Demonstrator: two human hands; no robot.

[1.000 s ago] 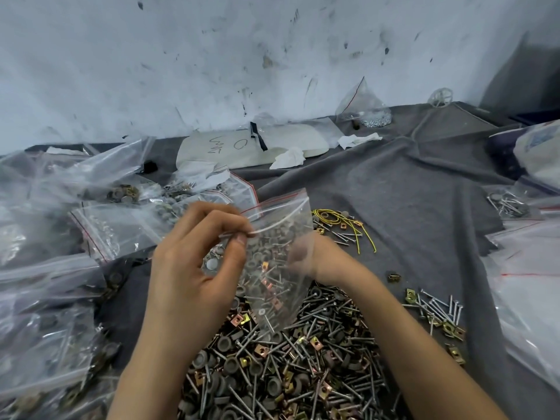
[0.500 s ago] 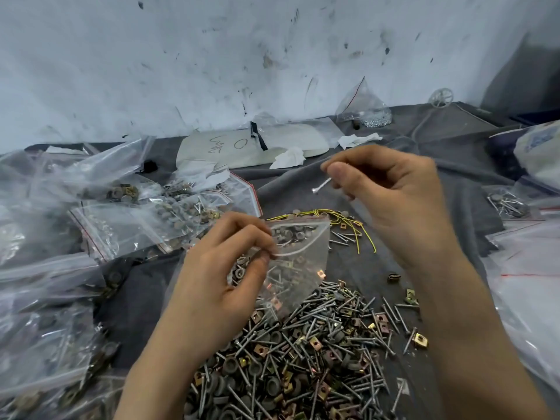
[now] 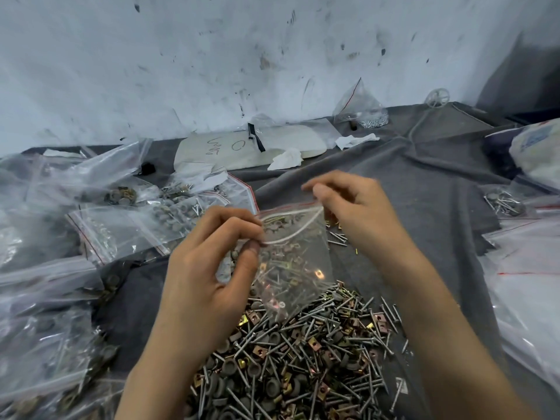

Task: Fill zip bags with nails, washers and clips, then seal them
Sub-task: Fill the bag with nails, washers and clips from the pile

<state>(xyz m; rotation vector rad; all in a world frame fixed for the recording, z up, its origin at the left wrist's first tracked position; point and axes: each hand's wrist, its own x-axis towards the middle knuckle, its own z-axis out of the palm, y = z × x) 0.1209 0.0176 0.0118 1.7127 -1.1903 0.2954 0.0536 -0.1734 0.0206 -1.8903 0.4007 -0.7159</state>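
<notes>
While pinching the left corner of its mouth between thumb and forefinger, held the zip bag (image 3: 295, 262) up with the left hand (image 3: 209, 277), remaining fingers curled loosely behind. Gripped the opposite corner with the right hand (image 3: 357, 213), thumb and fingertips closed on the red-lined rim, a little higher and farther back than the left. Carried nothing else in either hand.

Hung between the two hands, mouth upward and tilted, with the white zip strip bowed apart and so unsealed. Reached down with its lower end to the pile of nails, washers and clips (image 3: 303, 359), touching it or just above; could not tell which. Showed nails, grey washers and brassy clips through the clear plastic, though could not tell how many lay inside and how many behind.

Spread across the grey cloth (image 3: 424, 183) between both forearms, directly below the bag, with a few stray nails near the right forearm.

Saw filled bags (image 3: 121, 228) heaped to the left, near the left hand but apart from it, and more clear bags (image 3: 527, 262) along the right edge, well apart from the right hand. Noted, farther back against the marked wall (image 3: 212, 56), a white pad (image 3: 242, 147) with scrawled writing, a crumpled tissue (image 3: 286, 159) just beside it, and a small bag (image 3: 360, 110) standing upright with silvery bits at its base.
</notes>
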